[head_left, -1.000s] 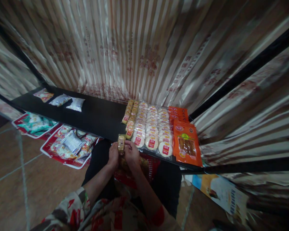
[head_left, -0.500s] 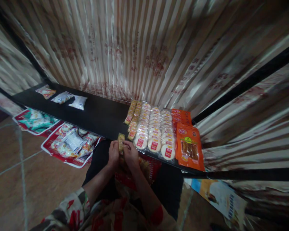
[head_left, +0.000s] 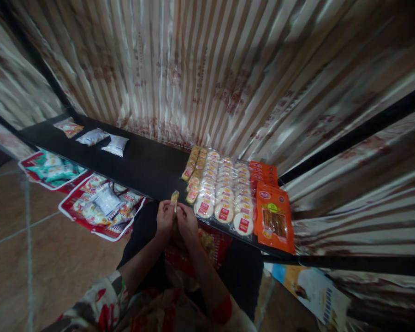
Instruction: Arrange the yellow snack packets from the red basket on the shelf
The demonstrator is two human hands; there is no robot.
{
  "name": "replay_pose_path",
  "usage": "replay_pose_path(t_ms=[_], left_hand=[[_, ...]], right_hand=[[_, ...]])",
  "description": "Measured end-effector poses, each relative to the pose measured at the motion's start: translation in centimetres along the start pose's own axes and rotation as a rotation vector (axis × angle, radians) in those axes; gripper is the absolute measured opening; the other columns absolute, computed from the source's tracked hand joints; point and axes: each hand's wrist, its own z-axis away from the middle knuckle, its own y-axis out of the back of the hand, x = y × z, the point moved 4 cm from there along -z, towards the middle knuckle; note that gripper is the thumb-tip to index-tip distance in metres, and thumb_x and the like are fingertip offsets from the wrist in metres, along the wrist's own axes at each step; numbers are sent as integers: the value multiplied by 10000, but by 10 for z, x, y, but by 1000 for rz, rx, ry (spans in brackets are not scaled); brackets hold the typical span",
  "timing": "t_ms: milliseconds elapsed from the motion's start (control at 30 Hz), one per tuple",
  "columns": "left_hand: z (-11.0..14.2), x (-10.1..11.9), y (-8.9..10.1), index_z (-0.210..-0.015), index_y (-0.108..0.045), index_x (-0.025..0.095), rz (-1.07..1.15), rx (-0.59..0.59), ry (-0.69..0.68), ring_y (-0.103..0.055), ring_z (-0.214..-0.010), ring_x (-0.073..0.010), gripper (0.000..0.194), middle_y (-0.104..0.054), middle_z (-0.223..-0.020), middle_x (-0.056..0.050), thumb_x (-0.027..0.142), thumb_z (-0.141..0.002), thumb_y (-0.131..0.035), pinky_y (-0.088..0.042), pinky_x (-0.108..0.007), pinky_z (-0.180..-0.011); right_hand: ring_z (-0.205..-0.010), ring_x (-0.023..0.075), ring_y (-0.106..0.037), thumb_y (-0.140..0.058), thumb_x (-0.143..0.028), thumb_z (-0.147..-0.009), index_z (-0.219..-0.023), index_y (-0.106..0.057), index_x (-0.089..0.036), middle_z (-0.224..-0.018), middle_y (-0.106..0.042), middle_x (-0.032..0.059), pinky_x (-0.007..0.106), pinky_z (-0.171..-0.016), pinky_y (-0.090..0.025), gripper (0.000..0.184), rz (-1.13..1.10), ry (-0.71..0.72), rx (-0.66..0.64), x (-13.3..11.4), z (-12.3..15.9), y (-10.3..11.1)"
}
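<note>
Between my two hands is a narrow yellow-brown wrapped snack (head_left: 174,198), upright at the front edge of the black shelf (head_left: 145,168). My left hand (head_left: 164,218) grips it from the left, and my right hand (head_left: 187,221) closes on it from the right. Its lower part is hidden by my fingers. Just beyond my right hand lie similar yellow snack packets (head_left: 193,189) in a column. Rows of round white wrapped crackers (head_left: 224,212) lie beside them. On my lap, beneath my hands, is an open red bag (head_left: 216,244) with yellowish packets inside.
Orange snack pouches (head_left: 274,216) lie at the shelf's right end, small white packets (head_left: 115,145) toward its left. Below the shelf's front edge are red-and-white bags (head_left: 100,207) and a bag of green packets (head_left: 53,169). A striped curtain (head_left: 180,69) and black poles (head_left: 352,133) surround the shelf.
The snack in my hands has turned, showing a narrower side, and my hands sit closer together around it. The view has shifted slightly.
</note>
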Motion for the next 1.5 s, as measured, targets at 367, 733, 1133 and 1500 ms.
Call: replay_pose_path(t_ms=[367,733,1133,1500], left_hand=[[-4,5,2,-927,-503,191,53,-41,4,-622,-613,-150,253,-636,-716,-8,374,-752,-502,-489,-263,-572],[-13,-4,10,-967,-539,191,-110,16,-83,-640,-660,-155,242,-658,-806,-35,243,-732,-512,-511,-272,-634],[-18,6,11,-941,-563,182,-191,91,-129,-633,-757,-165,239,-654,-854,-53,183,-707,-511,-511,-270,-686],[-34,3,2,-994,-535,167,-178,9,-148,-633,-759,-147,235,-640,-926,-64,226,-778,-463,-521,-253,-657]], right_hand=[[-774,169,-658,-560,-383,-772,-1000,-634,-187,-924,-675,64,281,-680,-553,310,-155,-54,-58,10,-8,-17],[-753,164,-663,-533,-301,-756,-994,-624,-211,-904,-700,35,290,-710,-538,270,-89,-81,-59,11,-12,-19],[-655,151,-631,-518,-309,-776,-988,-635,-217,-856,-702,18,255,-604,-492,259,95,-92,-52,4,-20,-15],[-700,150,-661,-481,-235,-791,-1074,-588,-195,-946,-694,49,256,-648,-528,306,19,-69,-36,0,-32,-19]])
